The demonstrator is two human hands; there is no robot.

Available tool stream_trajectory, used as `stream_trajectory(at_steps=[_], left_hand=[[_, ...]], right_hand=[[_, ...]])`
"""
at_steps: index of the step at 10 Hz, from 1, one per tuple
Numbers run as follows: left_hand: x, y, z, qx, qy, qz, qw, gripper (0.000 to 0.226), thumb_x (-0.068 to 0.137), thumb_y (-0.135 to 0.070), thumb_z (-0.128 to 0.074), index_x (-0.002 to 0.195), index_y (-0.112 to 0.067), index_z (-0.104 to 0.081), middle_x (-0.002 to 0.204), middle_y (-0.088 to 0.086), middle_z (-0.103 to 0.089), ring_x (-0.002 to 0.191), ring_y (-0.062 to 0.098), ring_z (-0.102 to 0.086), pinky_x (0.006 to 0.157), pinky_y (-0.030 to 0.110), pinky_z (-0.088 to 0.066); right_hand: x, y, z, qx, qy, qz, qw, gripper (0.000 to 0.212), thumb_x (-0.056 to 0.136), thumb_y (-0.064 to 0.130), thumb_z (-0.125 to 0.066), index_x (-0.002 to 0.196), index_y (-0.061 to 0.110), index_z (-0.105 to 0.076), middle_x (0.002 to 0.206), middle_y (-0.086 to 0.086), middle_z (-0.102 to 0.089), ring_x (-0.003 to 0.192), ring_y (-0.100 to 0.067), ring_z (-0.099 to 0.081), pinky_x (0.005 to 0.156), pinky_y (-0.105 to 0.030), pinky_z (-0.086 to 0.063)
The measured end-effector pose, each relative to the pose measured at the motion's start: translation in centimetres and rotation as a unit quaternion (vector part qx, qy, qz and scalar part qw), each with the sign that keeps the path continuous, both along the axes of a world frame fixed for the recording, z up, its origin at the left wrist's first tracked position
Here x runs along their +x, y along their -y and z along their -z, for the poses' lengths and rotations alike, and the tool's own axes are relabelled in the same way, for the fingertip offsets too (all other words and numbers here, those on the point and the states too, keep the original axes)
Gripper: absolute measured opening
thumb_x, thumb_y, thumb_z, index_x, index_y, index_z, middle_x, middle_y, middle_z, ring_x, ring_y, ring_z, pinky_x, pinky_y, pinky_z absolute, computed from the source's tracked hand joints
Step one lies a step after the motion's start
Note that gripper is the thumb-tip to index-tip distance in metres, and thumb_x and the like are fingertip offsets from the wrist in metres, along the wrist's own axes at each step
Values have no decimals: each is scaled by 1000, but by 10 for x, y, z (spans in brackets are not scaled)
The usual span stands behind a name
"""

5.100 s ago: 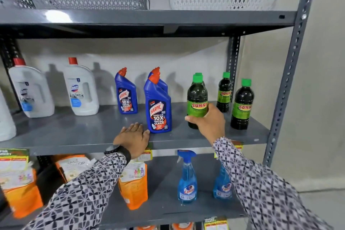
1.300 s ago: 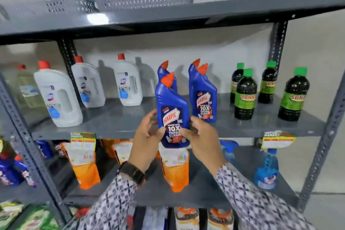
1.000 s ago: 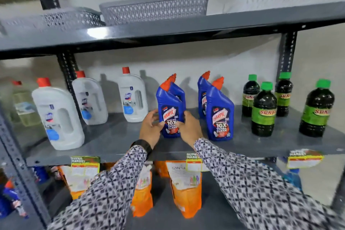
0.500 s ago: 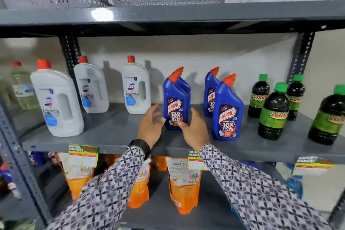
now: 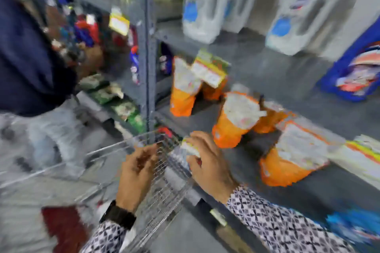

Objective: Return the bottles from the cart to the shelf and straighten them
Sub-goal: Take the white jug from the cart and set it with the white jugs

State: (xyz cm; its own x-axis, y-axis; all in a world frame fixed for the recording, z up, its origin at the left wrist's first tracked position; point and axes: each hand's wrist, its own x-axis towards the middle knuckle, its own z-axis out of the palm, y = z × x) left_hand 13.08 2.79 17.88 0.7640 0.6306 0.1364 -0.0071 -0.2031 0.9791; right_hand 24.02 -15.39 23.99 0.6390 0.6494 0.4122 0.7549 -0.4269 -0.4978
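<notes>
Both hands reach down over the wire cart (image 5: 156,172), the whole view smeared by motion blur. The left hand (image 5: 139,172) hangs over the cart's inside, wrist bent, fingers loosely curled with nothing between them; a dark watch (image 5: 118,216) sits above its patterned cuff. The right hand (image 5: 207,162) lies just past the cart's far rim, fingers spread and curved over a pale, blurred object (image 5: 188,149); whether they are closed on it, or what it is, cannot be told. White bottles (image 5: 207,4) stand along the shelf's (image 5: 277,68) back edge and a blue bottle (image 5: 353,68) at its right end, cut by the frame. Orange pouches (image 5: 234,119) fill the level beneath. A person in dark blue (image 5: 26,53) stands at far left.
</notes>
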Motion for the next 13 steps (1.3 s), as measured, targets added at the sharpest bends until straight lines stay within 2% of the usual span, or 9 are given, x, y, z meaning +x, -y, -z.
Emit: stream_trajectory(at_steps=[2, 5, 6, 7, 8, 9, 10, 11, 13], left_hand=[[-63, -85, 158, -132, -255, -133, 949, 29, 92, 3, -64, 121, 4, -67, 118, 26, -72, 106, 42, -70, 102, 53, -53], [-95, -139, 372, -261, -564, -81, 779, 48, 101, -20, -57, 144, 0, -51, 142, 22, -61, 133, 35, -60, 109, 38, -46], [-86, -139, 384, -224, -586, -77, 775, 44, 103, -21, -51, 143, -3, -54, 143, 21, -60, 133, 33, -59, 107, 33, -46], [-88, -133, 411, -250, -586, -138, 758, 19, 101, -16, -54, 119, -15, -62, 116, 20, -67, 98, -15, -68, 67, -7, -39], [-88, -131, 415, -159, -593, -57, 788, 44, 100, -9, -54, 75, -38, -32, 57, -8, -68, 49, -41, -36, 56, -13, -29], [-89, -126, 414, -341, -456, -176, 803, 34, 101, -12, -51, 72, -29, -53, 44, -13, -57, 31, -3, -53, 34, 8, -34], [-87, -124, 407, -321, -525, -148, 774, 33, 98, -9, -57, 88, -38, -44, 90, -7, -54, 59, -17, -53, 55, 12, -37], [-90, -115, 394, -310, -482, -194, 796, 29, 96, -2, -58, 117, -21, -50, 109, 7, -59, 97, 14, -55, 66, 14, -44], [-84, -104, 330, -443, -321, -172, 819, 30, 103, -6, -57, 128, -19, -48, 81, 1, -65, 74, 22, -64, 59, 25, -50]], right_hand=[[-12, -121, 141, -221, -240, -50, 944, 33, 89, 13, -73, 122, 13, -72, 123, -8, -69, 113, -26, -66, 101, -35, -50], [-29, -241, 387, -459, -385, -70, 798, 25, 95, 6, -59, 114, 4, -76, 121, -13, -78, 104, -28, -74, 88, -29, -57], [-30, -247, 407, -467, -393, -58, 790, 25, 95, 5, -59, 115, -3, -71, 124, -24, -74, 115, -37, -71, 92, -38, -57], [-46, -250, 449, -501, -405, -70, 762, 32, 94, 17, -67, 121, -1, -71, 128, -24, -72, 123, -39, -68, 94, -36, -54], [-64, -244, 468, -498, -424, -41, 755, 33, 85, 31, -80, 114, 14, -79, 110, -16, -81, 103, -33, -77, 74, -27, -53], [-72, -242, 475, -481, -429, -12, 764, 32, 82, 25, -80, 114, 16, -80, 105, -14, -82, 96, -31, -79, 82, -36, -66], [-74, -246, 475, -492, -421, -6, 762, 29, 83, 18, -79, 111, 12, -78, 113, -14, -77, 102, -32, -75, 85, -43, -66], [-69, -250, 467, -502, -415, 1, 759, 27, 83, 16, -82, 108, 6, -75, 112, -15, -77, 102, -34, -75, 82, -44, -66], [-35, -231, 386, -470, -430, 35, 770, 16, 71, 26, -82, 80, 14, -74, 87, -14, -78, 78, -24, -69, 50, -19, -36]])
